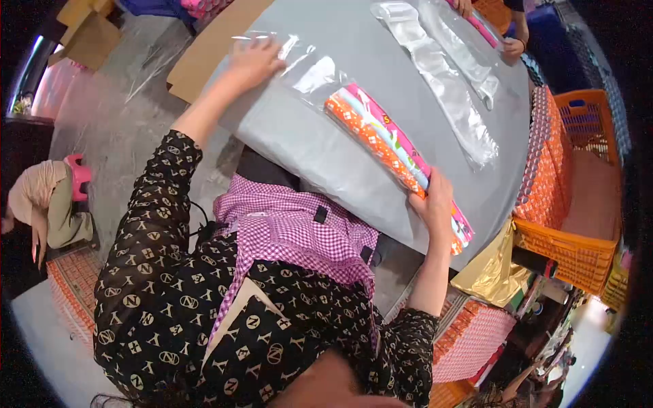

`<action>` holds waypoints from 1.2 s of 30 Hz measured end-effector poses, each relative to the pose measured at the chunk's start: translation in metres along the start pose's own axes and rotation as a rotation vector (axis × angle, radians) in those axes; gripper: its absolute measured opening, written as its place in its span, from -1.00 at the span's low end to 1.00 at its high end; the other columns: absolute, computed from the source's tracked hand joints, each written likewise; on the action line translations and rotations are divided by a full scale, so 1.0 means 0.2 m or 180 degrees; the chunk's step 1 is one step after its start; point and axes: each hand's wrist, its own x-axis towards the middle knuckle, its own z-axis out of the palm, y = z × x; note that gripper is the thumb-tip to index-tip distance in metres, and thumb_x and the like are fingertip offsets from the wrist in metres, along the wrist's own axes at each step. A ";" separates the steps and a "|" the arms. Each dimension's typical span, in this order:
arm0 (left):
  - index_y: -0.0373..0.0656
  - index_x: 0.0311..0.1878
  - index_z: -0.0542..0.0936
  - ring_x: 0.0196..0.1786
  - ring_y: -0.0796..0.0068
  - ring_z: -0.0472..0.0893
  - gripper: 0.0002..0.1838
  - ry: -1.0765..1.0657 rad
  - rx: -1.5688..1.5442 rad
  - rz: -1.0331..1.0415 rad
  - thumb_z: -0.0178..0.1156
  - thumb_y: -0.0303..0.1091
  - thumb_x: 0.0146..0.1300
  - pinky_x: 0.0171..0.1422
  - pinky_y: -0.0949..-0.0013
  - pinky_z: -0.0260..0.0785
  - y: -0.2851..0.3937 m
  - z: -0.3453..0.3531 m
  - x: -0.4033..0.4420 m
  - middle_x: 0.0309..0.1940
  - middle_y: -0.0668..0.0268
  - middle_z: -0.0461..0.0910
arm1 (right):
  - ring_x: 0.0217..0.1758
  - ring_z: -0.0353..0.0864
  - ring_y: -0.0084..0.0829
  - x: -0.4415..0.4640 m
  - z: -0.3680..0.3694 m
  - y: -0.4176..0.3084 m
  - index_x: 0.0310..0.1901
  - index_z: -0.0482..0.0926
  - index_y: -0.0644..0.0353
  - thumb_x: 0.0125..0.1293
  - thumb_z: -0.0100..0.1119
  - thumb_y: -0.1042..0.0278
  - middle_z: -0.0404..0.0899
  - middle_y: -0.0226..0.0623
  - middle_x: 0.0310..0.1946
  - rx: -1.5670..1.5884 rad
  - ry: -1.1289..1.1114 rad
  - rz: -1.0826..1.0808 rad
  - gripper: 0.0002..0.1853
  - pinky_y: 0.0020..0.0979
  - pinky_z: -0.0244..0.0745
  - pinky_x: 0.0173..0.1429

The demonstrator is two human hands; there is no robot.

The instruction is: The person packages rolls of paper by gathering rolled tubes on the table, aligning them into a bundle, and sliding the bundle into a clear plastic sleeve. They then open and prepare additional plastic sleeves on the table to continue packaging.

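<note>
A bundle of patterned wrapping paper rolls [381, 136], in orange, light blue and pink, lies slantwise over the grey table. My right hand [435, 200] is closed around the bundle near its lower end. From the upper end of the rolls a clear plastic sleeve [314, 73] stretches toward the upper left; how far it covers the rolls I cannot tell. My left hand [257, 64] rests on the sleeve's far end with its fingers stretched out. Under my forearms, a stack of clear plastic sleeves [292, 136] lies along the table's near edge.
Two more clear sleeves [442, 81] lie across the grey table [340, 30]. At the far right edge, another person's hands [513, 47] hold a pink roll [481, 26]. Orange crates [568, 241] holding rolls stand at right. A person [51, 200] bends down at left.
</note>
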 end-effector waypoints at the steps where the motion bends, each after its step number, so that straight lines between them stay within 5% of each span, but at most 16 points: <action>1: -0.01 0.32 0.34 0.47 -0.08 0.10 -0.44 -0.0004 -0.0010 0.0040 -0.02 0.04 0.34 0.45 -0.26 -0.11 -0.08 0.03 0.03 0.44 0.16 0.18 | -0.02 0.44 0.04 0.01 0.00 0.00 0.10 0.39 0.27 -0.07 0.26 0.31 0.51 0.01 -0.14 -0.0011 0.0004 0.0040 -0.39 -0.09 0.33 0.11; 3: -0.08 0.33 0.33 0.47 -0.10 0.10 -0.38 0.0639 0.0535 -0.0754 0.05 0.06 0.30 0.42 -0.29 -0.08 -0.16 0.09 0.08 0.42 0.10 0.18 | -0.03 0.44 0.04 0.02 0.01 0.01 0.09 0.40 0.26 -0.07 0.27 0.31 0.50 0.01 -0.16 -0.0002 0.0166 -0.0159 -0.40 -0.11 0.33 0.09; 7: -0.17 0.34 0.30 0.48 -0.09 0.07 -0.32 0.0977 0.0260 -0.1043 0.12 0.05 0.27 0.43 -0.23 -0.04 -0.05 -0.02 0.12 0.41 0.06 0.18 | -0.03 0.43 0.07 0.04 0.02 0.02 0.09 0.41 0.26 -0.09 0.29 0.30 0.50 0.02 -0.18 -0.0034 -0.0212 0.0049 -0.38 -0.10 0.35 0.06; 9: -0.14 0.36 0.28 0.46 0.03 0.16 -0.29 0.0993 -0.0241 0.0156 0.25 -0.06 0.19 0.43 -0.12 0.05 0.25 -0.10 0.07 0.40 0.07 0.20 | -0.03 0.43 0.08 0.02 0.05 0.03 0.09 0.40 0.28 -0.09 0.28 0.29 0.51 0.03 -0.18 -0.0008 0.0112 0.0003 -0.38 -0.08 0.35 0.07; 11: -0.27 0.32 0.27 0.44 -0.08 0.16 -0.20 0.0784 -0.0707 0.1777 0.28 0.02 0.11 0.43 -0.12 0.04 0.58 -0.13 -0.02 0.34 0.03 0.26 | -0.02 0.43 0.09 0.05 0.06 0.04 0.10 0.38 0.32 -0.10 0.28 0.29 0.52 0.06 -0.16 -0.0089 0.0009 -0.0152 -0.35 -0.07 0.35 0.10; 13: -0.24 0.33 0.27 0.43 -0.01 0.20 -0.06 0.0891 -0.0634 0.2557 0.42 -0.01 -0.10 0.45 -0.01 0.05 0.86 -0.15 -0.14 0.36 0.03 0.26 | -0.01 0.44 0.08 0.08 0.06 0.02 0.10 0.37 0.33 -0.11 0.28 0.29 0.52 0.07 -0.14 -0.0093 -0.0005 -0.0213 -0.34 -0.08 0.35 0.11; 21: -0.36 0.23 0.31 0.20 0.09 0.41 -0.03 0.0160 -0.0924 0.2900 0.47 0.02 -0.21 0.28 0.14 0.23 1.11 -0.08 -0.08 0.06 0.08 0.45 | 0.02 0.46 0.04 0.14 0.14 -0.02 0.13 0.34 0.33 -0.12 0.31 0.27 0.51 0.06 -0.09 -0.0058 0.0237 -0.0587 -0.29 -0.11 0.35 0.13; 26: -0.36 0.21 0.32 0.18 0.12 0.41 -0.03 0.0381 -0.0896 0.2887 0.46 0.07 -0.22 0.27 0.16 0.24 1.07 -0.03 -0.06 0.05 0.10 0.44 | 0.23 0.37 0.09 0.02 0.01 0.11 0.28 0.24 0.34 -0.26 0.47 -0.20 0.38 0.11 0.19 -0.0311 0.0146 -0.0655 0.11 -0.07 0.29 0.24; 28: -0.36 0.21 0.32 0.17 0.12 0.42 -0.03 0.0320 -0.0903 0.2895 0.45 0.08 -0.21 0.27 0.16 0.24 1.06 -0.04 -0.06 0.06 0.09 0.44 | 0.28 0.37 0.00 -0.13 0.02 0.33 0.26 0.28 0.35 -0.21 0.49 -0.18 0.38 0.07 0.21 -0.0016 0.0541 -0.0482 0.06 -0.11 0.25 0.31; 30: -0.35 0.20 0.33 0.15 0.12 0.43 -0.04 0.0425 -0.0899 0.2923 0.45 0.09 -0.21 0.26 0.15 0.25 1.06 -0.03 -0.06 0.04 0.09 0.44 | 0.34 0.33 -0.12 -0.31 -0.04 0.45 0.29 0.28 0.36 0.01 0.43 -0.04 0.35 0.01 0.27 0.0406 0.0552 0.0519 -0.09 -0.18 0.20 0.38; 32: -0.35 0.19 0.33 0.14 0.12 0.43 -0.04 0.0320 -0.0939 0.2891 0.45 0.09 -0.22 0.25 0.15 0.25 1.06 -0.06 -0.07 0.03 0.10 0.44 | 0.35 0.32 -0.20 -0.44 0.00 0.52 0.34 0.24 0.35 0.24 0.25 0.18 0.34 -0.04 0.30 0.1159 0.1259 0.1101 -0.29 -0.25 0.17 0.41; 34: -0.34 0.17 0.34 0.10 0.15 0.44 -0.05 0.0398 -0.1130 0.2963 0.46 0.08 -0.25 0.22 0.18 0.25 1.06 -0.03 -0.06 -0.01 0.12 0.45 | 0.37 0.29 -0.21 -0.48 0.07 0.55 0.38 0.20 0.31 0.42 -0.02 0.22 0.28 -0.07 0.34 0.1954 0.1675 0.1259 -0.43 -0.27 0.14 0.43; 36: -0.33 0.13 0.37 0.08 0.17 0.46 -0.08 0.0400 -0.1013 0.2906 0.46 0.10 -0.25 0.19 0.19 0.26 1.06 -0.06 -0.06 -0.05 0.14 0.47 | 0.36 0.30 -0.22 -0.42 0.14 0.48 0.38 0.22 0.30 0.45 -0.09 0.13 0.27 -0.08 0.33 0.2169 0.1815 0.1309 -0.43 -0.26 0.17 0.42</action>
